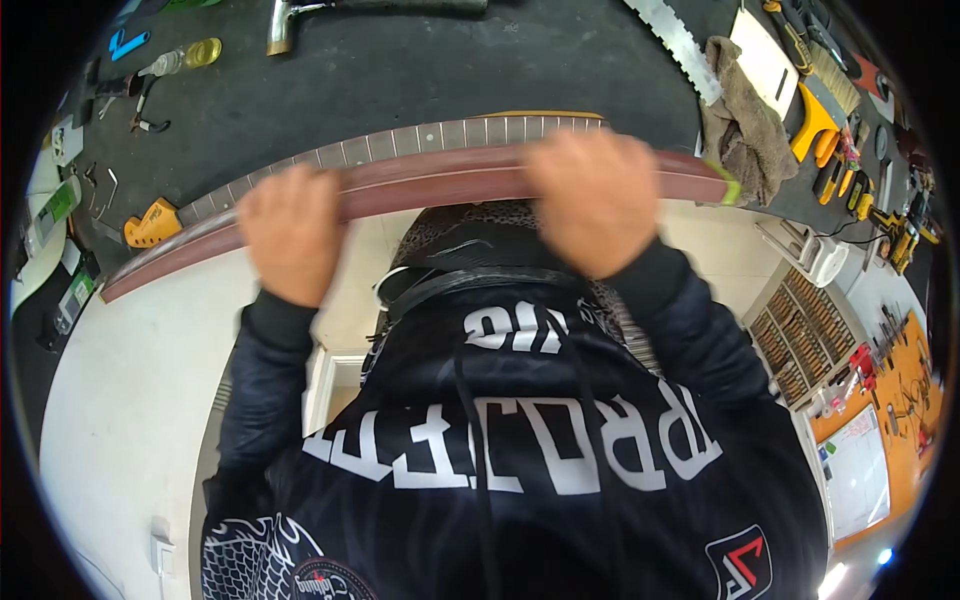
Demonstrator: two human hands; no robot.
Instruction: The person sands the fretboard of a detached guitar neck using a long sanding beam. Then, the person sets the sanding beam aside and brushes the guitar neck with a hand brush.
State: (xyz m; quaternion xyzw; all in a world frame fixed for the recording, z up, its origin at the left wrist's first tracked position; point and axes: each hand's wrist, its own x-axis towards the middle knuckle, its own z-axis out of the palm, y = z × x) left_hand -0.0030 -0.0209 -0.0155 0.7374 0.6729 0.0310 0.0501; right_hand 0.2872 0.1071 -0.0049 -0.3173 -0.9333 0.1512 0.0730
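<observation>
A long, straight sanding beam (435,182) with reddish-brown faces runs across the bench's near edge, with a strip of green at its right end. My left hand (292,230) is closed round it left of the middle. Right of the middle, my right hand (595,200) grips the same beam; both hands are slightly blurred. Just behind the beam lies a guitar neck with a dark fretboard (405,140), thin pale fret lines and dot inlays. Its yellow-orange headstock (155,225) sticks out at the left. The beam covers the fretboard's near side, so I cannot tell whether they touch.
Farther back on the dark bench (400,75) lies a hammer (282,32). A notched metal straightedge (680,48) and a crumpled brown towel (745,125) are at the right, near yellow-handled tools (815,120). A small bottle of yellow liquid (195,56) lies at far left.
</observation>
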